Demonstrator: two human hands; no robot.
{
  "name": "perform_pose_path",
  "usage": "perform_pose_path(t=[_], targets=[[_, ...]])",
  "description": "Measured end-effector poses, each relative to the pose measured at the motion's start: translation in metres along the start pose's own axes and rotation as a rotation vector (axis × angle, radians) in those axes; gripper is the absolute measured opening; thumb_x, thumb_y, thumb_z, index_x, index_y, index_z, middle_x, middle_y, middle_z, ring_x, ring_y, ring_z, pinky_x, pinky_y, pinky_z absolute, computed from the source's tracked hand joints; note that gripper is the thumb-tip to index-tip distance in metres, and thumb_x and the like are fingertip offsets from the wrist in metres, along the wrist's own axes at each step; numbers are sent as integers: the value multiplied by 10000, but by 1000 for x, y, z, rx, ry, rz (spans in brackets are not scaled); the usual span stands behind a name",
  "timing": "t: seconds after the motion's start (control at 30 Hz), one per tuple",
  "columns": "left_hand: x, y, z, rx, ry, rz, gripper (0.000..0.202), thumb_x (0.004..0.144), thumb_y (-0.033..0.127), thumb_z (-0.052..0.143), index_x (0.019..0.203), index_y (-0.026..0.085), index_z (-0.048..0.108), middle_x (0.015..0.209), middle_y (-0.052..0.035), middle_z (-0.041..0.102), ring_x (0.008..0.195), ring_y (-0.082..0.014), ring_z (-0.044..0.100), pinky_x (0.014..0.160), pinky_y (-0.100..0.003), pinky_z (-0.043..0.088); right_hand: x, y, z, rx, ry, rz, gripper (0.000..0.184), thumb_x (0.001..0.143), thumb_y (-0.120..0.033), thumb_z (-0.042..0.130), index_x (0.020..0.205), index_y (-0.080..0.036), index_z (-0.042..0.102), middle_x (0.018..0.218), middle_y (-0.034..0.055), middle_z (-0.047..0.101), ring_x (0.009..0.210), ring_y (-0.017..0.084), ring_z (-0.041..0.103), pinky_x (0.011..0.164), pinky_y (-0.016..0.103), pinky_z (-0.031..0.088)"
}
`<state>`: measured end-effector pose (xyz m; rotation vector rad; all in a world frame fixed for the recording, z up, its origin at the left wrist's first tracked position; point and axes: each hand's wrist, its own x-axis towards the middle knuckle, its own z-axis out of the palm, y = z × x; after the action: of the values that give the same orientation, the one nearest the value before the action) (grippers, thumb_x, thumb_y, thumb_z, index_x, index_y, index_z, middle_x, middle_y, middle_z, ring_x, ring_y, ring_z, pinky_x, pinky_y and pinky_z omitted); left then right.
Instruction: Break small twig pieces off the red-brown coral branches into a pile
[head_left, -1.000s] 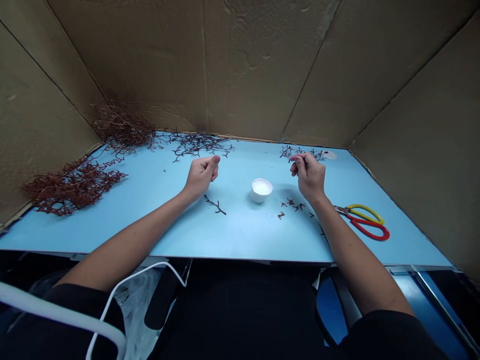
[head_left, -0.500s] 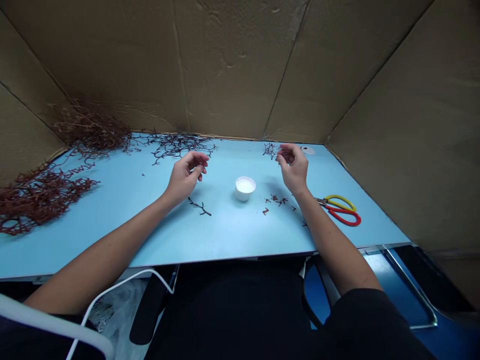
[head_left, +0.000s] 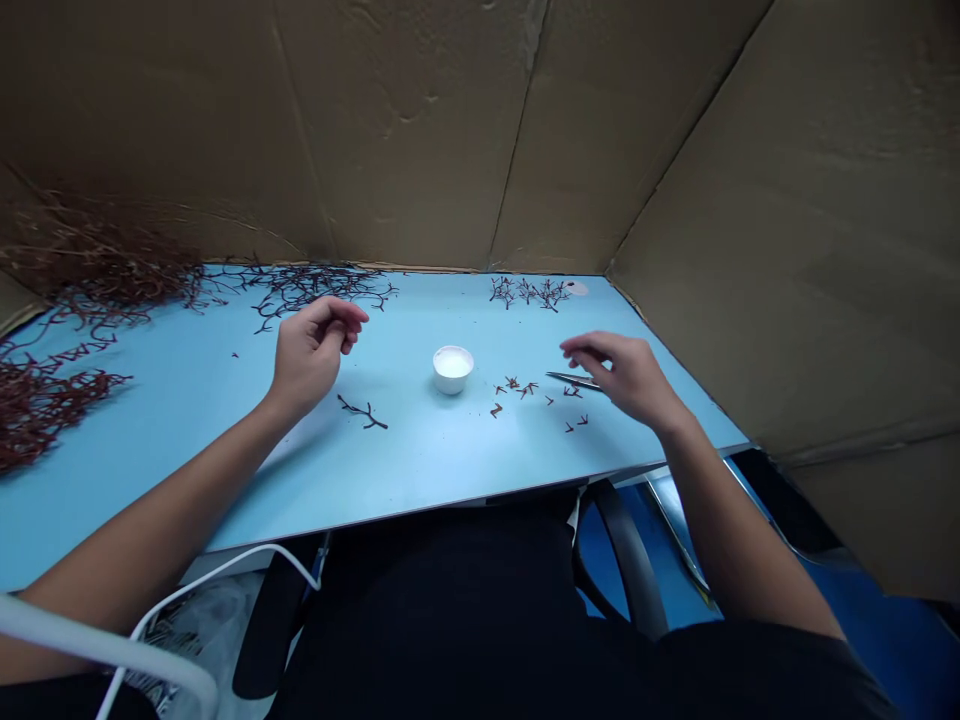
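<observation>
Over the pale blue tabletop (head_left: 420, 455), the right hand (head_left: 626, 378) hangs half-open, its fingers curved above metal tweezers (head_left: 574, 380) whose rear end disappears under the palm; whether it pinches them cannot be told. Small cut red sprigs (head_left: 525, 390) lie scattered around the tweezers' tips. The left hand (head_left: 311, 350) is loosely curled with nothing visible in it, near a dark branching sprig (head_left: 362, 412) and a tangled mass of dark sprigs (head_left: 315, 285). A white cup (head_left: 453, 368) stands between the hands.
</observation>
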<state>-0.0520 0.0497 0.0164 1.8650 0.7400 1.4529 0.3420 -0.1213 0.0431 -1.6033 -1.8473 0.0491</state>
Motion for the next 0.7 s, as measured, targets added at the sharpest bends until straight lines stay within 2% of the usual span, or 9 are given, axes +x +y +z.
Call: perform_pose_path(t=[0.13,0.2,0.27,0.3,0.33,0.4,0.53,0.6,0.7], targets=[[2,4,-5,35,-24,-19,100,964,231,627,1021,256,705,885,-21,674,490,-90,510,460,-265,433,-58,4,-2,-185,-145,-104,280,1059,-356,527,1113,-267,786,1083,103,814,958,292,778,809,453,633],[0,6,-9,102,-96,-16,138,967,214,614,1077,250,690,984,-28,702,449,-66,501,430,-258,427,-80,6,4,-285,-172,-122,331,1071,-349,477,1138,-274,792,1116,124,805,978,317,774,771,461,633],[-5,8,-13,202,-209,58,146,964,198,606,1067,235,703,1074,-60,710,548,-92,609,501,-264,512,-96,6,12,-358,-187,-136,359,1077,-345,454,1183,-282,791,1135,139,796,970,330,770,742,461,630],[-8,9,-16,259,-269,114,150,962,187,600,1047,228,716,1134,-84,705,674,-129,683,591,-282,572,-101,5,15,-388,-179,-152,371,1078,-347,445,1201,-283,790,1141,148,792,966,341,768,732,469,627],[-12,10,-19,306,-319,167,162,961,178,593,1036,224,729,1199,-107,694,829,-174,728,695,-312,614,-104,2,18,-414,-154,-172,379,1080,-356,440,1209,-283,789,1145,157,789,961,351,766,723,475,624],[-18,12,-27,364,-410,208,202,972,176,580,1089,223,737,1280,-129,683,1063,-236,720,830,-363,632,-107,-8,23,-446,-101,-204,383,1089,-370,436,1235,-276,777,1164,161,784,969,350,765,711,463,619],[-29,8,-52,453,-696,115,252,1036,234,555,1232,230,714,1225,-94,755,1127,-244,706,940,-403,608,-102,-42,33,-409,-93,-283,345,1117,-335,456,1269,-208,738,1148,138,791,937,280,771,693,374,611],[-32,4,-65,515,-817,92,262,1045,258,561,1255,246,717,1270,-84,754,1182,-260,689,1033,-452,566,-94,-63,45,-362,-111,-329,323,1125,-321,462,1246,-190,732,1122,131,797,915,256,772,708,355,611],[-37,-5,-78,556,-845,81,240,1047,275,574,1224,256,734,1301,-86,730,1211,-269,664,1080,-473,524,-72,-98,77,-292,-160,-367,301,1131,-312,458,1210,-196,724,1104,121,793,912,240,768,718,342,610]])
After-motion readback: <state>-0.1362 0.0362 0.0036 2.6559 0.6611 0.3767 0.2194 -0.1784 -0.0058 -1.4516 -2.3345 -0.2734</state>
